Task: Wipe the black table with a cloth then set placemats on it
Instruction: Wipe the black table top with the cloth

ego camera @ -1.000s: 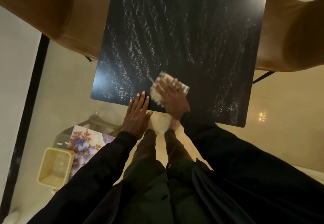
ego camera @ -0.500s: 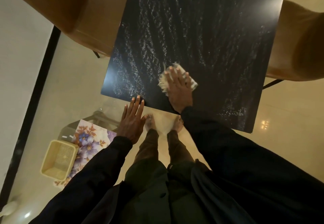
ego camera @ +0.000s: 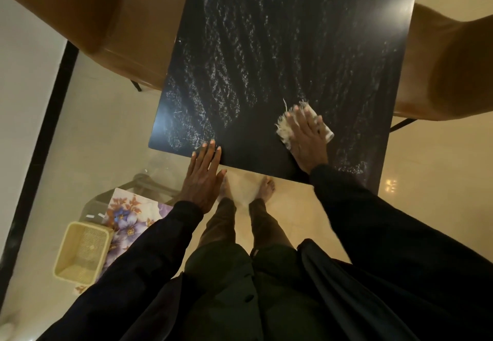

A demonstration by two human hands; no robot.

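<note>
Black and shiny, the bench (ego camera: 293, 47) has a flat top with straight edges. Chalky white streaks run over it in wavy rows. I see the cloth (ego camera: 283, 130) near the bench's 5 o'clock part. It is a small pale pad, fluffy, with loose threads sticking out along its edge. The right grip (ego camera: 306, 140) lies flat on top of it, fingers straight and a little spread, pressing it onto the bench. The left grip (ego camera: 202, 177) is at the bench's 7 o'clock edge. Its fingers are straight and close together, and only the tips touch the top. It holds nothing.

At 8 o'clock in the picture, low down, lies a flowery mat (ego camera: 128, 212), flat and smooth, with purple and orange blooms. A pale yellow basket (ego camera: 82, 255) with mesh sides covers its corner. One smooth brown chair (ego camera: 120, 20) stands at 10 o'clock and another chair (ego camera: 440, 68) at 3 o'clock, both right beside the bench. The floor (ego camera: 426, 167) is glossy cream tile.
</note>
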